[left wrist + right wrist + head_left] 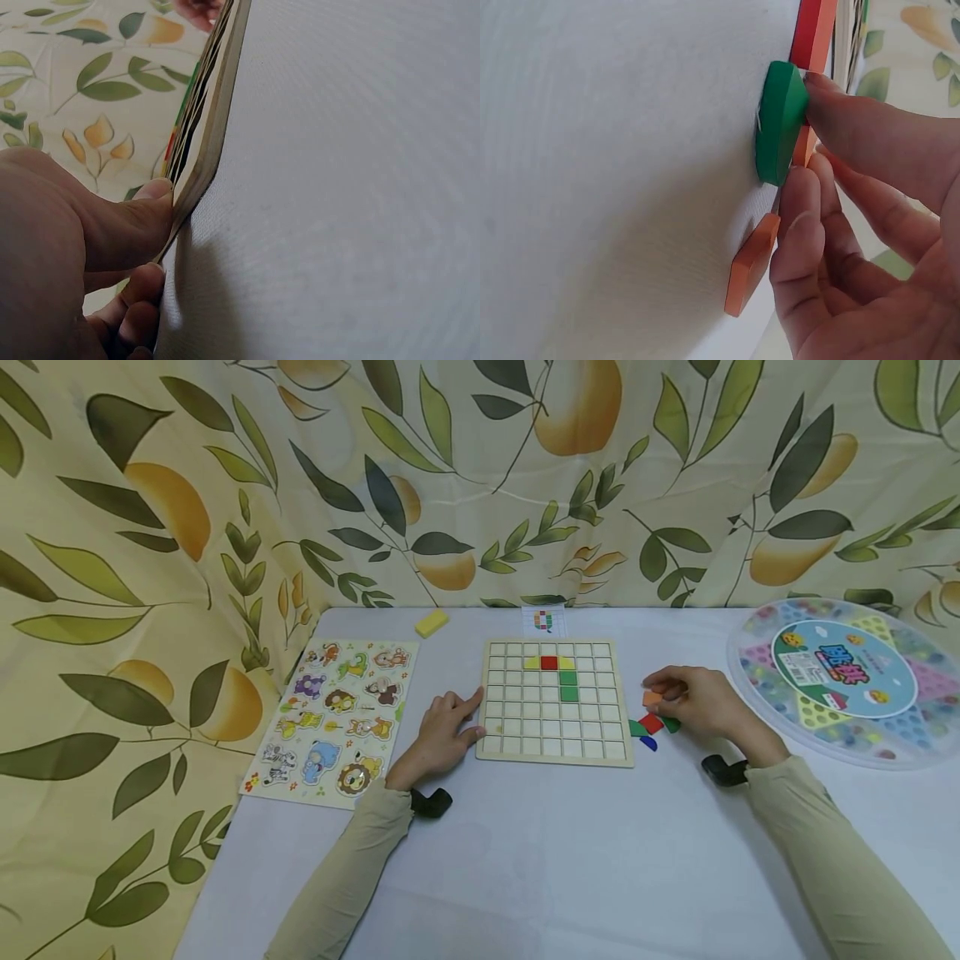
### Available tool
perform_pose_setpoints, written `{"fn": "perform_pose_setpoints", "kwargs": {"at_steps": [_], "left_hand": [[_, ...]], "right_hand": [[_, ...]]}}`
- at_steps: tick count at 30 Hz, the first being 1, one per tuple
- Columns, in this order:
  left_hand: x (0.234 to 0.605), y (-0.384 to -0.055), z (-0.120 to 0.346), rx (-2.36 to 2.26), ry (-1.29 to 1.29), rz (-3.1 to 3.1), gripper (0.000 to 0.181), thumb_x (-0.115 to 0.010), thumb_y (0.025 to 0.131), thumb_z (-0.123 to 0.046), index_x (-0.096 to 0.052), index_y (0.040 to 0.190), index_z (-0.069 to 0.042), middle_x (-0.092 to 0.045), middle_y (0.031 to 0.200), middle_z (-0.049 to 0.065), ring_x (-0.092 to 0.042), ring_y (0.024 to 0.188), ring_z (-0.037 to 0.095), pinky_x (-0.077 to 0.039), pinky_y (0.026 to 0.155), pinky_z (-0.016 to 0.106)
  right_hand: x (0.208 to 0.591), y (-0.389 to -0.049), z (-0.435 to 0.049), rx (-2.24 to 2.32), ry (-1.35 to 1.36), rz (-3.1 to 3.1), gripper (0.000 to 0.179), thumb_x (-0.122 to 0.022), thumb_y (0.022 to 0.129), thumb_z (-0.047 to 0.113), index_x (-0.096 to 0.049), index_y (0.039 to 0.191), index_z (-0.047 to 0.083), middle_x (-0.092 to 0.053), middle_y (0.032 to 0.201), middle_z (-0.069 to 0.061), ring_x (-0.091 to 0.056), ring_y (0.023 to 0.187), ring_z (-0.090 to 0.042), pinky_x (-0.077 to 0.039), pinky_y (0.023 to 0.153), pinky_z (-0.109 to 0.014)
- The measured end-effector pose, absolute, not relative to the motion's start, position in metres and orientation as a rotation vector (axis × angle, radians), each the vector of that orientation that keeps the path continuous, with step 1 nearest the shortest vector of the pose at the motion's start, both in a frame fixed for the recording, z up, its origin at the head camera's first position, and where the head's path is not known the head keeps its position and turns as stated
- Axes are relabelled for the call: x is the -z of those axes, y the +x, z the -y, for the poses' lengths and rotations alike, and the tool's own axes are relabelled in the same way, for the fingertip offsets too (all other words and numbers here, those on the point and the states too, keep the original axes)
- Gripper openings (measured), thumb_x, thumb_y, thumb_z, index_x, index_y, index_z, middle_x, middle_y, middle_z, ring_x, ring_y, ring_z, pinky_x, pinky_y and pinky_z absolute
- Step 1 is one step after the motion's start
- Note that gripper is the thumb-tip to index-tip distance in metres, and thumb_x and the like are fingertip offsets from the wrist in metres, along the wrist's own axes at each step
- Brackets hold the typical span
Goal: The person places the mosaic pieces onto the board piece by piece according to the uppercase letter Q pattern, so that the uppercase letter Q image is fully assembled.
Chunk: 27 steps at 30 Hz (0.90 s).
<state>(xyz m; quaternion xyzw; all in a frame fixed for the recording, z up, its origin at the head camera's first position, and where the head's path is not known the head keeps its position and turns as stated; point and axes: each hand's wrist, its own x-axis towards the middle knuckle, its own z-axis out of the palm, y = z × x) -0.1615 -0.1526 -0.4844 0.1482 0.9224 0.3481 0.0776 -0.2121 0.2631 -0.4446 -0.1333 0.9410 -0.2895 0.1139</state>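
A pale wooden grid board lies flat; red, green and yellow pieces sit in its upper middle squares. My left hand touches the board's left edge with index finger and thumb tips, the other fingers bent under. The left wrist view shows the thumb against the board's rim. Right of the board, my right hand pinches an orange piece between thumb and fingers. Below it lie a red piece, a blue piece and green pieces. A green piece stands before the thumb in the right wrist view.
A small pattern card lies behind the board, a yellow block to its left. An animal sticker sheet is at the left. A round clear-lidded game box sits at the right. Printed cloth hangs behind the white table.
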Motion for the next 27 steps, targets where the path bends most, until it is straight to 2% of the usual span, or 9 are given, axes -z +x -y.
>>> {"fn": "perform_pose_setpoints", "kwargs": {"at_steps": [5, 12, 18, 21, 27], "left_hand": [[0.486, -0.163, 0.153, -1.036, 0.452, -2.774, 0.065, -0.065, 0.106, -0.021, -0.038, 0.164, -0.009, -0.050, 0.106, 0.007, -0.036, 0.095, 0.020, -0.029, 0.087, 0.035], [0.487, -0.163, 0.153, -1.050, 0.450, -2.767, 0.066, -0.065, 0.105, -0.021, -0.038, 0.164, -0.009, -0.049, 0.106, 0.008, -0.036, 0.095, 0.020, -0.028, 0.087, 0.034], [0.484, -0.163, 0.153, -1.045, 0.449, -2.764, 0.066, -0.066, 0.105, -0.022, -0.039, 0.164, -0.009, -0.049, 0.105, 0.007, -0.035, 0.095, 0.020, -0.028, 0.087, 0.034], [0.483, -0.163, 0.153, -1.046, 0.455, -2.763, 0.066, -0.066, 0.105, -0.022, -0.039, 0.164, -0.009, -0.048, 0.105, 0.006, -0.034, 0.094, 0.020, -0.027, 0.087, 0.034], [0.484, -0.163, 0.153, -1.057, 0.456, -2.755, 0.066, -0.066, 0.105, -0.022, -0.038, 0.164, -0.009, -0.048, 0.104, 0.005, -0.034, 0.094, 0.019, -0.027, 0.086, 0.034]], "right_hand": [[0.445, -0.212, -0.265, 0.835, -0.372, -2.779, 0.040, -0.083, 0.091, 0.014, -0.071, 0.125, -0.005, -0.074, 0.108, -0.020, -0.065, 0.096, -0.031, -0.050, 0.076, -0.028], [0.448, -0.214, -0.262, 0.801, -0.404, -2.828, 0.029, -0.079, 0.095, 0.013, -0.073, 0.116, -0.006, -0.072, 0.101, -0.019, -0.061, 0.089, -0.029, -0.049, 0.075, -0.029], [0.448, -0.212, -0.258, 0.828, -0.424, -2.843, 0.027, -0.070, 0.100, 0.008, -0.063, 0.123, -0.005, -0.069, 0.107, -0.022, -0.061, 0.091, -0.029, -0.049, 0.074, -0.026], [0.447, -0.212, -0.257, 0.870, -0.392, -2.825, 0.030, -0.068, 0.103, 0.011, -0.059, 0.128, -0.003, -0.068, 0.113, -0.025, -0.063, 0.094, -0.031, -0.050, 0.073, -0.022], [0.446, -0.212, -0.251, 0.934, -0.353, -2.822, 0.033, -0.070, 0.103, 0.013, -0.062, 0.131, -0.002, -0.069, 0.118, -0.025, -0.065, 0.101, -0.034, -0.047, 0.074, -0.013]]}}
